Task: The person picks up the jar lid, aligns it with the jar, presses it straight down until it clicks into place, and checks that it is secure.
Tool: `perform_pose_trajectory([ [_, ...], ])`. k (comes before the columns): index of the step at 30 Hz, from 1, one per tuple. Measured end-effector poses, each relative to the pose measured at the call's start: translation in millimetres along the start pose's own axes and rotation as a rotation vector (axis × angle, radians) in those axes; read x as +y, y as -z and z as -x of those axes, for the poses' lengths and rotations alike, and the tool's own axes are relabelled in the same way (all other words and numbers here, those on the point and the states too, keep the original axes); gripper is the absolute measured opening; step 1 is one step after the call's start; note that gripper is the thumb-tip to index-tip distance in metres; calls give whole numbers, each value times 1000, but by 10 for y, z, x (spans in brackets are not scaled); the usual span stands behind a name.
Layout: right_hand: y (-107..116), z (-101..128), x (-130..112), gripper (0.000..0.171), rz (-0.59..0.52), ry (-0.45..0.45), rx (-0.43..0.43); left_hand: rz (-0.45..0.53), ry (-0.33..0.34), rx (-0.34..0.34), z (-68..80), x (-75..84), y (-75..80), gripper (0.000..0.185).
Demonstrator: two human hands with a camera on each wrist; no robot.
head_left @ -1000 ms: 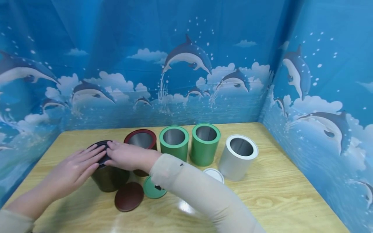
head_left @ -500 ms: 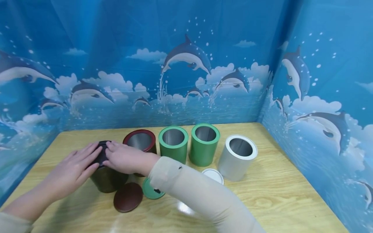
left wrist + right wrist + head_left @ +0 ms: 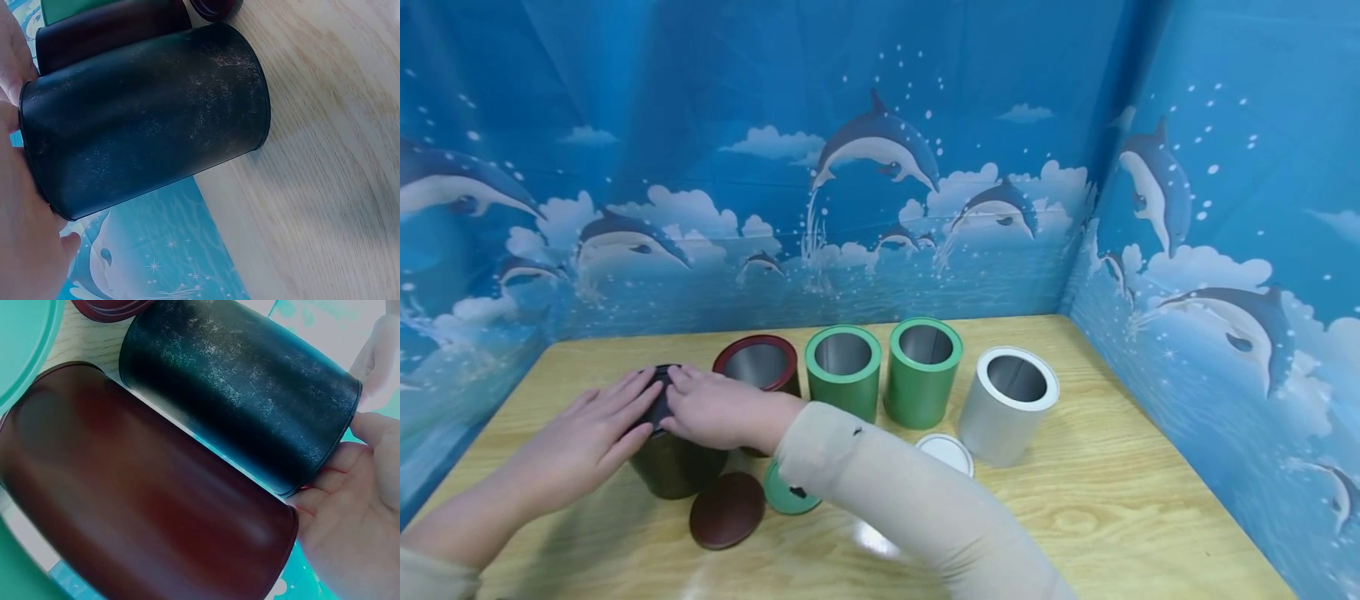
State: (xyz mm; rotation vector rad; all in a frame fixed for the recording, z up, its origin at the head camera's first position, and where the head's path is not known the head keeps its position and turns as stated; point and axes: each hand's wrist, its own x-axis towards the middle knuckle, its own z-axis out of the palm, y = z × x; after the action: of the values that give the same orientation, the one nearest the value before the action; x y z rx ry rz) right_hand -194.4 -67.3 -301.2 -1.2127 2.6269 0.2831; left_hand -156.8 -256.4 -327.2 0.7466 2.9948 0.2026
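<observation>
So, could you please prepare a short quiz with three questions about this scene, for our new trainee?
1. Which can do the left hand and the right hand both touch?
2. True or false: the white can is open at the top.
3. How many green cans stand on the table?

Key:
1. The black can.
2. True; its inside is visible in the head view.
3. Two, side by side.
</observation>
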Motion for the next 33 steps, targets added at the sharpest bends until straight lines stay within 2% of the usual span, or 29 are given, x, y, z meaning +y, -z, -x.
perform_pose_trajectory([
  [21, 10, -18, -5, 56, -16, -3, -27, 69, 2, -45, -8, -25, 12, 62],
  [29, 27, -24, -24, 56, 11, -16, -45, 9, 0, -56, -54, -20, 71, 66],
  [33, 78, -33, -24, 55, 36, -21, -69, -30, -34, -34, -104, -5, 152, 66],
])
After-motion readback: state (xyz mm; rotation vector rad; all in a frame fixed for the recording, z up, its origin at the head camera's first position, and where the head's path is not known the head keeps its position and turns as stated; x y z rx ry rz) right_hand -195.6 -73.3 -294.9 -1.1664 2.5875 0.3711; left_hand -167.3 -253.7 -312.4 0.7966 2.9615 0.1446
